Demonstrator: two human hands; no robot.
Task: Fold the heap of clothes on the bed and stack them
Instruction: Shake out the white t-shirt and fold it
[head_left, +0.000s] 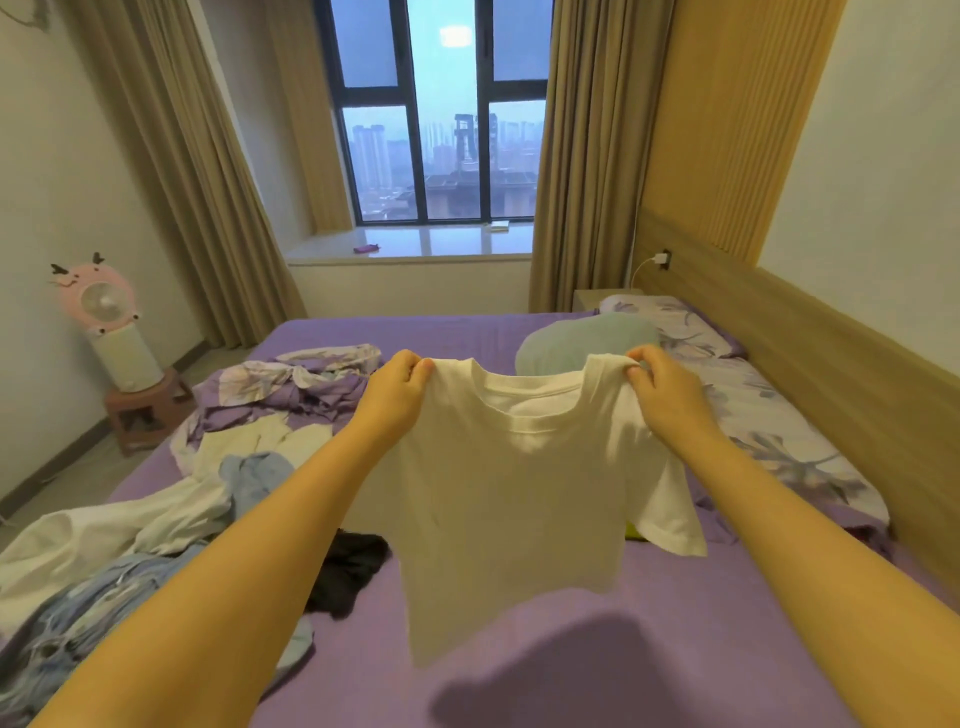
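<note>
Pinching a white T-shirt (511, 488) by its shoulders, left grip (397, 387) and right grip (662, 392) hold it above the bed (675, 649), seemingly clear.

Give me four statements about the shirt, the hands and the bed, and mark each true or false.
1. Both hands pinch the white T-shirt at its shoulders. True: left hand, right hand.
2. The shirt lies folded flat on the bed. False: it hangs unfolded in the air.
3. A black garment lies on the purple sheet. True.
4. The unfolded clothes lie to the person's right. False: they lie to the left.
</note>
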